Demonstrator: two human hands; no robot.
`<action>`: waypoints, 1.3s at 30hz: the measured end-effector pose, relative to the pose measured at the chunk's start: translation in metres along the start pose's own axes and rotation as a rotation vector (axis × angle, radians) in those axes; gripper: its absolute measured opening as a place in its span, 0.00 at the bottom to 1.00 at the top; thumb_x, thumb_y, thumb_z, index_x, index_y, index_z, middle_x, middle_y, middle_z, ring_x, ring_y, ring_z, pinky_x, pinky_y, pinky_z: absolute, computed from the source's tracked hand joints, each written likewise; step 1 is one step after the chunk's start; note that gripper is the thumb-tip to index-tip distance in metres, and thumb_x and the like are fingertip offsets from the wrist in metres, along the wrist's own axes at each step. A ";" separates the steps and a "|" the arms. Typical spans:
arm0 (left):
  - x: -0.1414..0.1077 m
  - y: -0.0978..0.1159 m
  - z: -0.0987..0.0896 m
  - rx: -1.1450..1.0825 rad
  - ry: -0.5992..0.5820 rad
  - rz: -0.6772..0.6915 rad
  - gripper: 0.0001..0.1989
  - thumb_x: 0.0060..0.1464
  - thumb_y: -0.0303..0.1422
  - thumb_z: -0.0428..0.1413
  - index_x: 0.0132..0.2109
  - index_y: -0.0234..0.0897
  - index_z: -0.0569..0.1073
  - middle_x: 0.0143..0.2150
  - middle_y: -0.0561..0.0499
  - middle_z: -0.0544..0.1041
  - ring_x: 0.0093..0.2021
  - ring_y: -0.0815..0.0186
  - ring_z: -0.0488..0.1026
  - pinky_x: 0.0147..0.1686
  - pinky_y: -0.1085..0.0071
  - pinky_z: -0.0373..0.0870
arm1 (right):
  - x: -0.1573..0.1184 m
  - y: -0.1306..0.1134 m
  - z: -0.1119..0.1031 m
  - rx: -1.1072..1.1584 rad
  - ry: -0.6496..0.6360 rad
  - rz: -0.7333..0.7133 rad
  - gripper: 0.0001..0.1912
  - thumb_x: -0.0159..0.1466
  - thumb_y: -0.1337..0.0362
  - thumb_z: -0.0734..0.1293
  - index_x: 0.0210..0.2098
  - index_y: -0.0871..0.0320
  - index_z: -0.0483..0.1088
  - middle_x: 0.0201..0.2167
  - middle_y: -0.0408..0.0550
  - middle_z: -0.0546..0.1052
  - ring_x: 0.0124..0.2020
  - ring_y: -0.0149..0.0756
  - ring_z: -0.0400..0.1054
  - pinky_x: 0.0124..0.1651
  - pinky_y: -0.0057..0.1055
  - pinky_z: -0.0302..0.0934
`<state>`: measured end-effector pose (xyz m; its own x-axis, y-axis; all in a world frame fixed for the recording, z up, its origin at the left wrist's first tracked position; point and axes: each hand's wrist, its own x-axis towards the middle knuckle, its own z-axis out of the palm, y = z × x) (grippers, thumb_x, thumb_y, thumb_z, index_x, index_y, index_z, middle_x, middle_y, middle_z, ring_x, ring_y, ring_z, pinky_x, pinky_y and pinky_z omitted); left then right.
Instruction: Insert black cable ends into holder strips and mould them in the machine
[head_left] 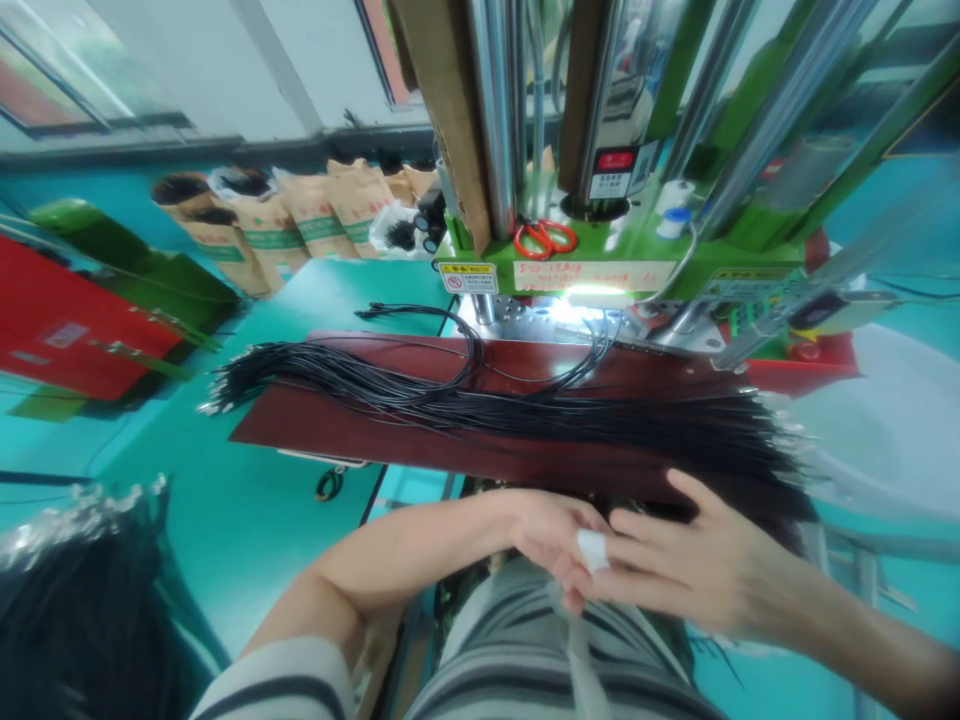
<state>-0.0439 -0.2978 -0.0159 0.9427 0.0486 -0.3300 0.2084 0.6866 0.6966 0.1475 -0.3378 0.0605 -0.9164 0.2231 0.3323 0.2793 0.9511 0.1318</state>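
Note:
In front of my striped shirt, my two hands meet. My right hand (697,565) has its fingers stretched out and spread, and a band of white tape (592,550) is wrapped round one finger. My left hand (551,540) is closed, its curled fingers at the taped finger, partly hidden behind it. A pale strip (577,640) hangs just below the left hand; its upper end is hard to make out. Beyond the hands, a long bundle of black cables (450,405) lies across a dark red board (330,430), with silvery ends at both sides.
A green press machine (720,255) with metal columns stands behind the board, orange-handled scissors (545,238) on its ledge. Another mass of black cables (82,600) is at lower left. Paper sacks (281,225) line the wall. A white tub (885,430) is at right.

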 end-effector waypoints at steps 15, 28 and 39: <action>-0.031 0.062 0.009 0.414 0.214 0.164 0.18 0.43 0.44 0.60 0.28 0.31 0.70 0.19 0.56 0.65 0.21 0.76 0.60 0.22 0.78 0.58 | 0.004 -0.003 0.001 0.090 0.061 0.045 0.20 0.62 0.72 0.56 0.47 0.47 0.69 0.46 0.41 0.75 0.54 0.34 0.60 0.62 0.51 0.28; -0.044 0.073 0.022 0.979 0.359 0.414 0.09 0.54 0.33 0.52 0.33 0.30 0.73 0.28 0.52 0.70 0.29 0.73 0.64 0.30 0.79 0.61 | -0.001 -0.010 0.014 0.124 0.206 0.174 0.18 0.60 0.73 0.59 0.43 0.47 0.71 0.45 0.40 0.75 0.62 0.37 0.48 0.61 0.55 0.31; -0.045 0.079 0.034 1.317 0.453 0.449 0.11 0.57 0.32 0.49 0.30 0.33 0.70 0.26 0.53 0.69 0.30 0.72 0.63 0.33 0.77 0.58 | 0.000 -0.012 0.019 0.226 0.308 0.307 0.16 0.56 0.73 0.58 0.41 0.56 0.70 0.38 0.47 0.78 0.61 0.42 0.52 0.62 0.54 0.35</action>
<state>-0.0612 -0.2703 0.0758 0.8822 0.4654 0.0723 0.2426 -0.5807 0.7771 0.1384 -0.3446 0.0412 -0.6641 0.4598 0.5895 0.4230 0.8813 -0.2107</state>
